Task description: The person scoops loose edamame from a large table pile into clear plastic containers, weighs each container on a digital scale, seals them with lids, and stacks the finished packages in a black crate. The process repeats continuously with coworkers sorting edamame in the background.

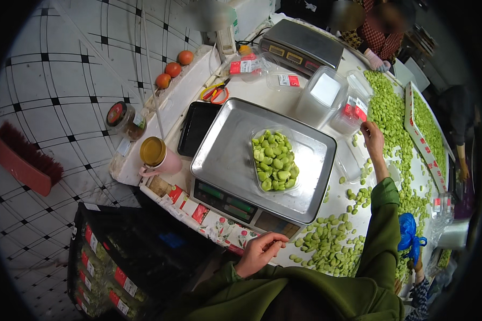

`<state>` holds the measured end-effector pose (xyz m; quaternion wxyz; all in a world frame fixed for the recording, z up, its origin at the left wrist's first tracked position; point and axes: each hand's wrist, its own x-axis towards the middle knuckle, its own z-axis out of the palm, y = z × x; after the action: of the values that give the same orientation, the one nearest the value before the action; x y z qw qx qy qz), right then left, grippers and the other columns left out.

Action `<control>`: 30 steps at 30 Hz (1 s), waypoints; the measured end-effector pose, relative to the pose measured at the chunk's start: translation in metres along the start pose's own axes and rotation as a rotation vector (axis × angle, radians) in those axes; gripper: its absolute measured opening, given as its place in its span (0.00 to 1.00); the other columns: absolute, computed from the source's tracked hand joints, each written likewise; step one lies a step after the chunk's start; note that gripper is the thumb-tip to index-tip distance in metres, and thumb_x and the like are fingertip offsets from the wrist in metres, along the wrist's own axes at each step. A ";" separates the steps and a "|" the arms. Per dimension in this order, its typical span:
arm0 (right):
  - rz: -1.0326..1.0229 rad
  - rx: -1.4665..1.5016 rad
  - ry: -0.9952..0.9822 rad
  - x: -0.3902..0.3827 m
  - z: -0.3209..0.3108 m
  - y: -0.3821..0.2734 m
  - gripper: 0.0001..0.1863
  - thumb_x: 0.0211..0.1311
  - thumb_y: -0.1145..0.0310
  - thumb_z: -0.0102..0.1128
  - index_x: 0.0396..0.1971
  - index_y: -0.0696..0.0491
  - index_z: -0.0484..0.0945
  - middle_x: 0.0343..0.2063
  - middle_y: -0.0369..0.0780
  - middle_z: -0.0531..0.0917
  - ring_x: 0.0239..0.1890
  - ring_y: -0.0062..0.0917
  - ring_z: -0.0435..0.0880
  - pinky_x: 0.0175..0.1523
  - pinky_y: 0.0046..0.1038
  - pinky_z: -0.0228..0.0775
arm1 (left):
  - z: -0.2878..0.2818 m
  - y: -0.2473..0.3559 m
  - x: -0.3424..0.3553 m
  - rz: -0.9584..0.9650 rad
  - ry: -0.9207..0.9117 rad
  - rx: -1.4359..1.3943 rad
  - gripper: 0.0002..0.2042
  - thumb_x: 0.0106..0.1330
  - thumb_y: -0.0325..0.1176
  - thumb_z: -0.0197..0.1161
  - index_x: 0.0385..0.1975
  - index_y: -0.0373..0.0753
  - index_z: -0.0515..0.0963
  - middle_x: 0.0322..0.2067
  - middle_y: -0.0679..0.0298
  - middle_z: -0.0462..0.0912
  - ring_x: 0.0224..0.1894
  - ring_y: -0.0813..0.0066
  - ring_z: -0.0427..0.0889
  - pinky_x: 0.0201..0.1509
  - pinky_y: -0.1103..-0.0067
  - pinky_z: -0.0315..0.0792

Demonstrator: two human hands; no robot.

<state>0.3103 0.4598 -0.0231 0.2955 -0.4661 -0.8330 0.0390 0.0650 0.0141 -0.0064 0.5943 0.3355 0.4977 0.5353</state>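
A clear plastic tub of shelled green broad beans [276, 163] rests on the steel pan [219, 155] of a weighing scale. Just in front of the scale, my left hand [261, 253] is closed, its thumb against curled fingers, with nothing showing in it. My right hand [374, 140] is stretched out past the pan's right side. Its fingertips are drawn together at the near edge of a stack of clear plastic lids with red labels [353, 109]; whatever they pinch is hidden. Beside that stack stand nested clear tubs [320, 96].
Loose beans [332, 243] spread over the white table, heaped along its right side. A second scale [302, 45] stands at the back. Scissors [217, 93], a black tray [197, 128] and a pink mug [163, 158] lie left. A black crate [139, 230] holds labelled packs. Other people work across the table.
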 end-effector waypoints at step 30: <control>-0.546 0.331 -0.258 -0.104 -0.044 -0.247 0.16 0.57 0.67 0.63 0.47 0.46 0.79 0.35 0.34 0.78 0.31 0.28 0.83 0.30 0.29 0.76 | -0.100 0.120 0.159 0.502 0.409 0.842 0.18 0.70 0.36 0.54 0.55 0.31 0.75 0.53 0.49 0.78 0.54 0.55 0.78 0.57 0.70 0.71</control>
<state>0.1883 0.2284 0.0498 0.2588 -0.1627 -0.9400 0.1518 -0.0769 0.1789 0.0412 0.1525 0.5427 0.6796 0.4694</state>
